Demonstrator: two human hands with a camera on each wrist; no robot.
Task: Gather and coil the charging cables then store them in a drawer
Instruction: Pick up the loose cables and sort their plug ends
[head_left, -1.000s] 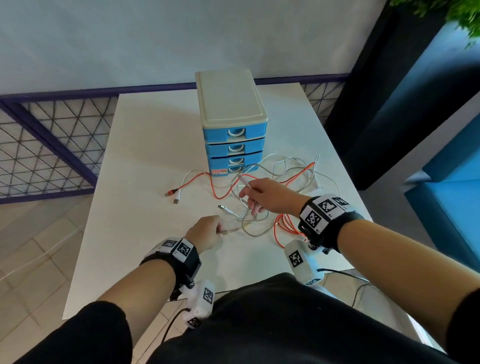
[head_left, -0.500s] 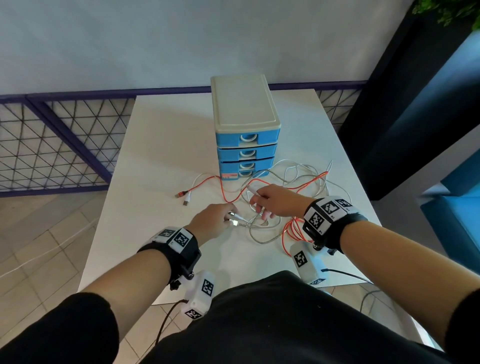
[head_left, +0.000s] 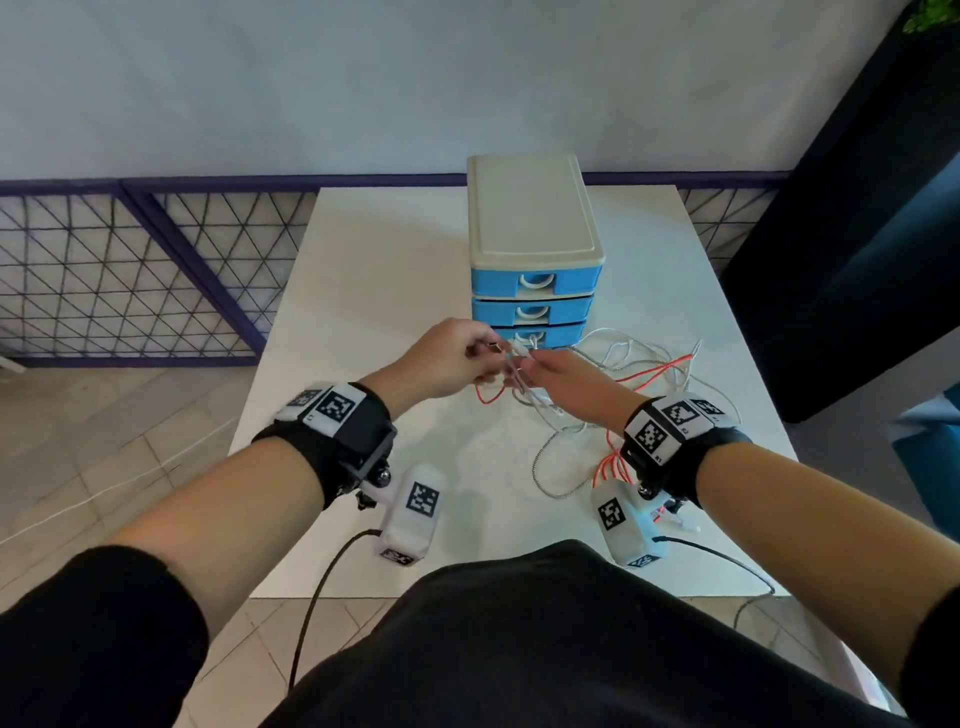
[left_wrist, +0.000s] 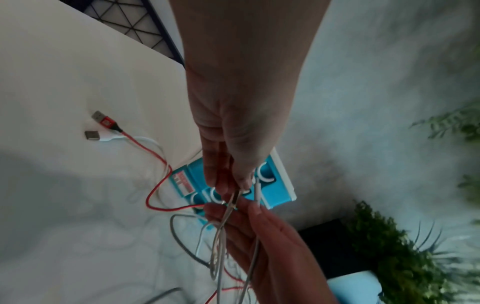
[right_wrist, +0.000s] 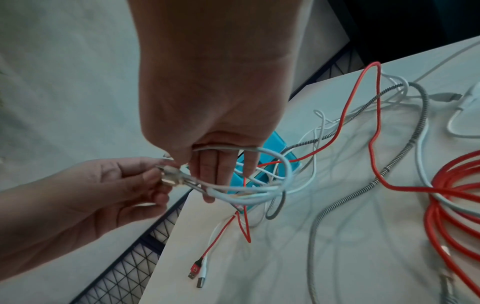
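Several charging cables lie tangled on the white table: a red cable, white ones and a braided grey cable. Both hands meet above the table, in front of the blue drawer unit, whose three drawers are closed. My left hand pinches metal connector ends. My right hand holds a loop of white cable between thumb and fingers, and strands hang from it to the table. A red USB plug and a white USB plug lie side by side on the table to the left.
A coil of thick red cable lies near the table's front right edge. A purple mesh fence runs left of and behind the table. A dark panel stands on the right. Tiled floor lies below on the left.
Both hands have risen from the table and come together in front of the drawers, lifting the white cable and connector ends. The head view has shifted left.
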